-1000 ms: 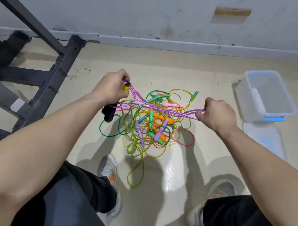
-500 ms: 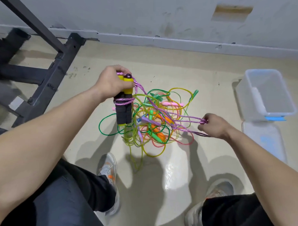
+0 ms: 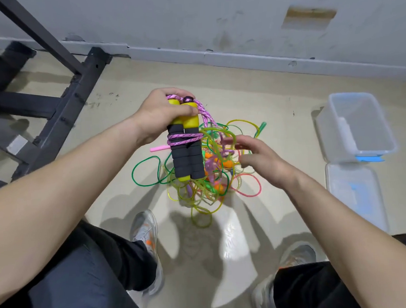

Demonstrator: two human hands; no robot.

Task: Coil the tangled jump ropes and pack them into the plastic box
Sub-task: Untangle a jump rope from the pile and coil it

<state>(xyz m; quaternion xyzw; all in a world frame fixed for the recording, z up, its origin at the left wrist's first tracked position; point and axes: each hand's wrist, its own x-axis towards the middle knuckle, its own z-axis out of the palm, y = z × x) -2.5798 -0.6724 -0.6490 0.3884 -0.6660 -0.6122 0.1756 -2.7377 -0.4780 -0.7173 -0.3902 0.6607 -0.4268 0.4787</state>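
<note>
My left hand (image 3: pixel 159 116) grips two yellow-and-black foam handles (image 3: pixel 187 149) side by side and upright, above the floor. The pink-purple braided rope (image 3: pixel 183 139) is wound a few turns round their middle, and more strands run over their tops. My right hand (image 3: pixel 257 159) hovers just right of the handles with fingers stretched out and blurred. A loose purple stretch of the rope (image 3: pixel 227 146) hangs at its fingertips; a grip on it does not show. Below lies a tangled pile of thin coloured jump ropes (image 3: pixel 209 176). The clear plastic box (image 3: pixel 335 135) stands open at the right.
The box's lid (image 3: pixel 353 194) with blue clips lies flat on the floor in front of the box. A black metal frame (image 3: pixel 57 94) stands at the left by the wall. My two shoes (image 3: pixel 144 227) are on the floor either side of the pile.
The rope stretched between both hands has been wound round the handles. My right hand has let the strands go slack and moved up and left toward the handles. My left hand turned them upright.
</note>
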